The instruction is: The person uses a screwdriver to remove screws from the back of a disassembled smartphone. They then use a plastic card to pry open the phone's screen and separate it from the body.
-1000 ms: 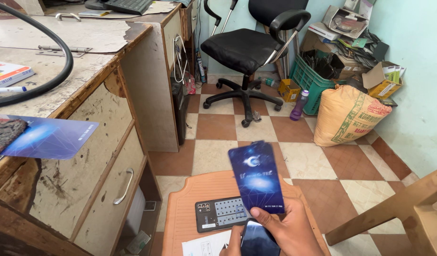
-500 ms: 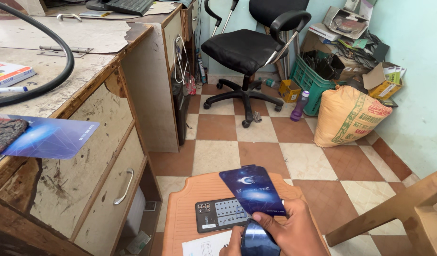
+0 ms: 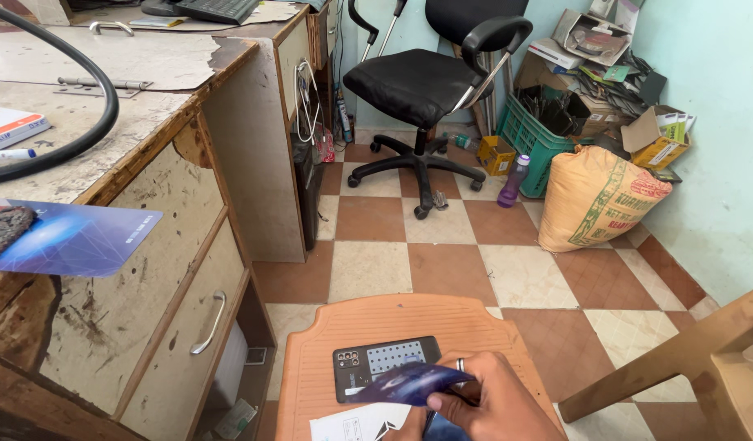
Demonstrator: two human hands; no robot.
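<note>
My right hand [image 3: 495, 402], with a ring on one finger, grips a dark blue glossy card [image 3: 409, 382] and holds it tilted almost flat, low over an orange plastic stool [image 3: 376, 314]. On the stool, partly under the card, a dark phone [image 3: 380, 359] lies back up with its camera end to the left. A white printed paper [image 3: 352, 425] lies at the stool's near edge. Another dark blue piece [image 3: 442, 429] shows just under my hand at the frame's bottom. My left hand is out of view.
A worn wooden desk [image 3: 172, 269] with drawers stands at the left; a blue card [image 3: 74, 241] overhangs its edge and a black cable [image 3: 82, 139] crosses its top. Beyond are a black office chair [image 3: 417, 82], a tan sack [image 3: 593, 200], a green crate [image 3: 527, 135] and a wooden chair frame [image 3: 687, 359].
The blue card was upright and facing me; my right hand has tipped it forward and lowered it until it lies nearly flat over the phone.
</note>
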